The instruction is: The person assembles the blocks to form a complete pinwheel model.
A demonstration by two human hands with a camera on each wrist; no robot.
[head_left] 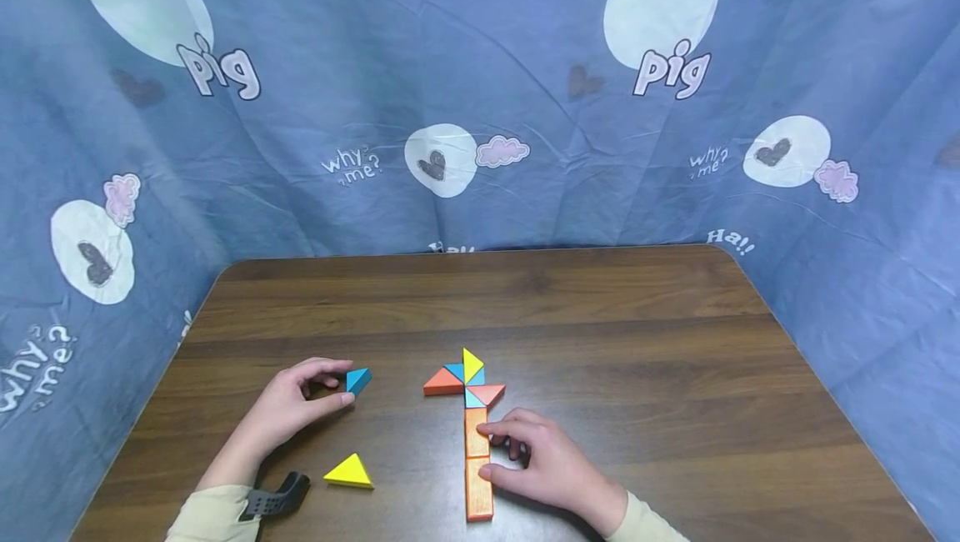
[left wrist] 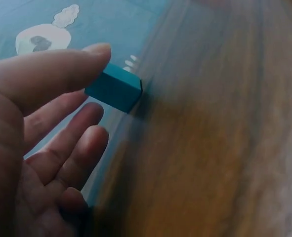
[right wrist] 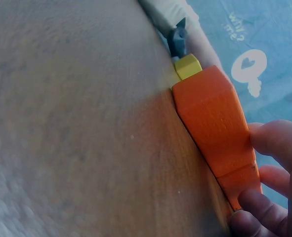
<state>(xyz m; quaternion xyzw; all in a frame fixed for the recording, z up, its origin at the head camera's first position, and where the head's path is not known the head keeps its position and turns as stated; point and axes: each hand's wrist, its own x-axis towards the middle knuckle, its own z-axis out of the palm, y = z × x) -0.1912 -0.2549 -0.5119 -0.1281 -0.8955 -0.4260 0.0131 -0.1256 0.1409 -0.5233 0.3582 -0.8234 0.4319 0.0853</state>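
Observation:
In the head view my left hand (head_left: 300,400) pinches a blue triangular block (head_left: 358,380) between thumb and fingertips, left of the pinwheel-like pattern. The left wrist view shows the same blue block (left wrist: 116,88) under the thumb, the other fingers loosely bent. My right hand (head_left: 543,459) rests its thumb and index fingertip on two orange rectangular blocks, the upper one (head_left: 476,432) and the lower one (head_left: 479,492), laid end to end. Above them, red, blue and yellow triangles, including a yellow one (head_left: 472,365) and a red one (head_left: 444,382), form the pinwheel.
A loose yellow triangular block (head_left: 350,470) lies near my left forearm, which wears a dark wristband (head_left: 276,499). The wooden table (head_left: 637,317) has a printed blue cloth (head_left: 525,217) hanging behind and at its sides.

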